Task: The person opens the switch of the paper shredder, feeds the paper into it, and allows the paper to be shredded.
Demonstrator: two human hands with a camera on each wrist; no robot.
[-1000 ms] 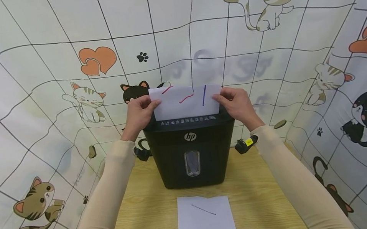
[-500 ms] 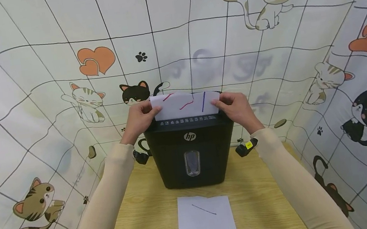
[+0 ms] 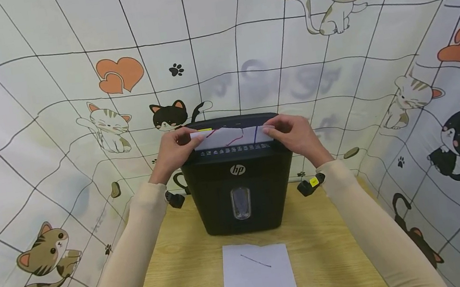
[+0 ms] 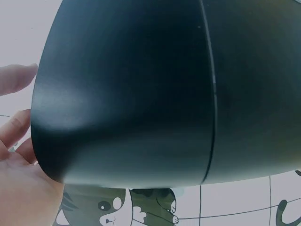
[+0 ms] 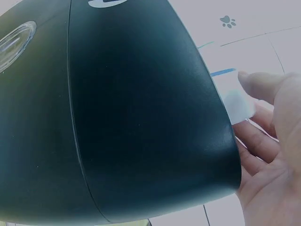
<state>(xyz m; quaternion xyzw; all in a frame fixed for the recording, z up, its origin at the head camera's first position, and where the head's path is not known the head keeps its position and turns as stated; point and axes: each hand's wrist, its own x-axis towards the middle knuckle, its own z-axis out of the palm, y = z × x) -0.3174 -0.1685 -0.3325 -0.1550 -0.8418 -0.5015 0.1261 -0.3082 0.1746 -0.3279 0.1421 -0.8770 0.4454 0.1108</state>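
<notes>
A black HP paper shredder (image 3: 241, 195) stands upright on the wooden table, with a small clear window (image 3: 241, 203) in its front. A white sheet of paper (image 3: 229, 137) with red and blue pen strokes sticks up from the slot as a low strip. My left hand (image 3: 175, 151) pinches the sheet's left end between thumb and fingers. On the other end my right hand (image 3: 294, 136) does the same; the right wrist view shows its thumb on the paper (image 5: 235, 101) close to the blue stroke. The sheet's lower part is hidden inside the shredder.
Another white sheet (image 3: 258, 275) with one dark line lies flat on the wooden table (image 3: 326, 247) in front of the shredder. A white cloth with cat drawings (image 3: 213, 15) surrounds the table at the back and sides.
The pinched sheet has sunk down into the shredder's slot, leaving a much shorter strip showing. Both hands have come slightly lower with it, and the shredder's back top edge has come into view.
</notes>
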